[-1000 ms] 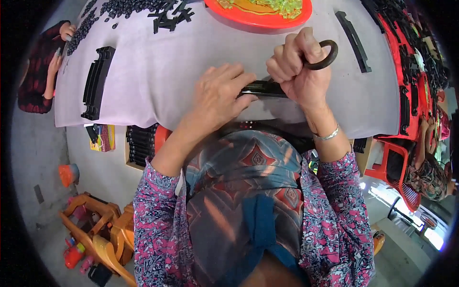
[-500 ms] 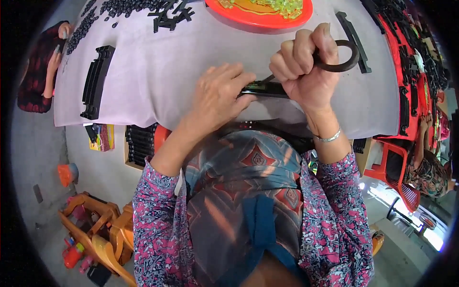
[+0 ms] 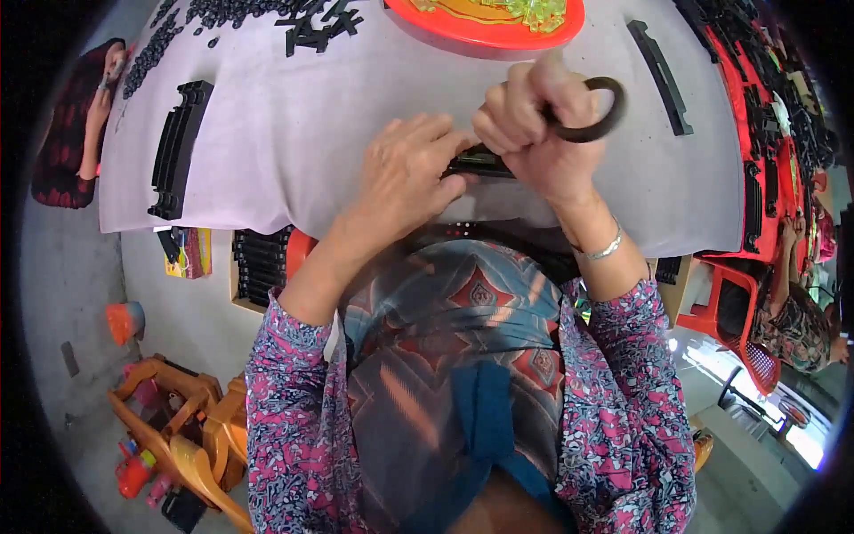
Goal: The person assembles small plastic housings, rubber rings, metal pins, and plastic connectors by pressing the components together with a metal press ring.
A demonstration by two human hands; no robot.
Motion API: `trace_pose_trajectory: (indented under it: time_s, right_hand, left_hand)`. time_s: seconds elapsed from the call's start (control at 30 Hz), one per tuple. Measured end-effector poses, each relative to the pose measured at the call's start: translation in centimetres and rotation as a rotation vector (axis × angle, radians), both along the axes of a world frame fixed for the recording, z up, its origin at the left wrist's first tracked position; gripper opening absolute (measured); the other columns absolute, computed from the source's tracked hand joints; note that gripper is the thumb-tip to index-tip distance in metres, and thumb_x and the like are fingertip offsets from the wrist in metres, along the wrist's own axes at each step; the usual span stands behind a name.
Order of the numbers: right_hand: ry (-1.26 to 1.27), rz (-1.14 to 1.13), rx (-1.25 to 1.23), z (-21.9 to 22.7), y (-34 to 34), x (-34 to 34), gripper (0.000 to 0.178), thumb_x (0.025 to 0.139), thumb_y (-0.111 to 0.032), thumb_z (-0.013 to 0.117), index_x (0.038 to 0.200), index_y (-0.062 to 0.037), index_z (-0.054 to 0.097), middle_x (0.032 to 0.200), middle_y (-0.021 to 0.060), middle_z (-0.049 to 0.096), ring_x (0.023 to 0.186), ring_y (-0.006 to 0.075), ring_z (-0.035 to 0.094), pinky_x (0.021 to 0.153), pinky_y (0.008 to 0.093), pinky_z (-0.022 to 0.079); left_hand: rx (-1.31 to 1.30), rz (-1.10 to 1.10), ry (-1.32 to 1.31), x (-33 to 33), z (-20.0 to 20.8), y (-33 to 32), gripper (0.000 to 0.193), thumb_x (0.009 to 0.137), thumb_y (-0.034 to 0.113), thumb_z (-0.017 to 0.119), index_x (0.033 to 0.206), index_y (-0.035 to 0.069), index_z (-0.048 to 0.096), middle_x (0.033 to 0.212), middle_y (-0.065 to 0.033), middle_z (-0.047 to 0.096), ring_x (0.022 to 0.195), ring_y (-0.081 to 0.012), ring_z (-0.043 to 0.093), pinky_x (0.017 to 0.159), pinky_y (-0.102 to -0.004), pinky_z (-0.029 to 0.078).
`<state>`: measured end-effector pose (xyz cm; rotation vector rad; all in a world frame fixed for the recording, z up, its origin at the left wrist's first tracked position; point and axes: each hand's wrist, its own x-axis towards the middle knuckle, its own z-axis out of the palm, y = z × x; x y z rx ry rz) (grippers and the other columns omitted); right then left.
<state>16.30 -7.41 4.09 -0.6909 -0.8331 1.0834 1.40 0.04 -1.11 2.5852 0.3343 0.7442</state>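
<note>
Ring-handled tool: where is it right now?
In the head view, the ring-handled tool is right of centre in the right hand, below the red plate and beside the black strip that the left hand holds.

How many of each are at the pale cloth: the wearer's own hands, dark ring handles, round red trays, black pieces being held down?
Wearer's hands: 2 (left hand, right hand)
Dark ring handle: 1
Round red tray: 1
Held black piece: 1
Total: 5

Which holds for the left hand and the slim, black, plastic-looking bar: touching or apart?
Touching. In the head view, the left hand pinches the bar at its left end between thumb and fingers.
</note>
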Motion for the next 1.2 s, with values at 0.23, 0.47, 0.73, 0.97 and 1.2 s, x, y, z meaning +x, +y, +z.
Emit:
trace_pose_trajectory:
  time_s: [0.23, 0.47, 0.73, 0.97, 1.2]
  right_hand:
    - [0.050, 0.070, 0.053, -0.9, 0.4, 0.3, 0.040, 0.104, -0.022, 0.046, 0.067, -0.0104, 0.038, 0.057, -0.0030, 0.032, 0.048, 0.0073, 0.028, 0.045, 0.0253, 0.024]
    - [0.016, 0.041, 0.047, -1.0, 0.6, -0.2, 0.054, 0.106, -0.034, 0.044, 0.059, -0.0122, 0.031, 0.053, -0.0045, 0.022, 0.048, 0.0092, 0.020, 0.046, 0.0282, 0.020]
    - [0.050, 0.011, -0.023, -0.3, 0.3, 0.1, 0.053, 0.105, -0.041, 0.041, 0.060, -0.0139, 0.030, 0.054, -0.0043, 0.023, 0.049, 0.0096, 0.017, 0.047, 0.0284, 0.017]
    - [-0.046, -0.104, 0.141, 3.6, -1.1, 5.4, 0.046, 0.103, -0.038, 0.040, 0.064, -0.0142, 0.031, 0.057, -0.0052, 0.020, 0.052, 0.0097, 0.017, 0.048, 0.0294, 0.016]
    - [-1.126, -0.489, -0.461, 0.5, -0.8, 9.2, 0.041, 0.094, -0.035, 0.061, 0.080, 0.0032, 0.067, 0.055, 0.0119, 0.050, 0.055, 0.0171, 0.048, 0.056, 0.0366, 0.042]
  left_hand:
    - [-0.018, -0.001, 0.038, 0.0, -0.2, 0.1, 0.035, 0.069, 0.017, 0.078, 0.100, 0.005, 0.068, 0.093, -0.0086, 0.058, 0.093, -0.0276, 0.060, 0.077, -0.0419, 0.046]
    - [-0.040, -0.010, 0.029, 0.0, 0.4, 0.1, 0.037, 0.070, 0.018, 0.077, 0.102, 0.005, 0.067, 0.098, -0.0084, 0.060, 0.095, -0.0284, 0.060, 0.078, -0.0435, 0.045]
    - [-0.007, 0.010, 0.003, 0.1, -0.4, 0.2, 0.036, 0.070, 0.021, 0.079, 0.101, 0.006, 0.067, 0.094, -0.0075, 0.060, 0.094, -0.0279, 0.061, 0.078, -0.0432, 0.045]
    - [-0.037, 0.021, 0.012, 0.1, 0.2, 0.0, 0.035, 0.069, 0.022, 0.080, 0.098, 0.008, 0.067, 0.090, -0.0069, 0.059, 0.091, -0.0276, 0.061, 0.077, -0.0415, 0.046]
    - [-0.019, 0.016, 0.013, 0.0, 0.3, -0.1, 0.035, 0.070, 0.022, 0.080, 0.098, 0.008, 0.066, 0.090, -0.0068, 0.059, 0.090, -0.0278, 0.061, 0.076, -0.0417, 0.045]
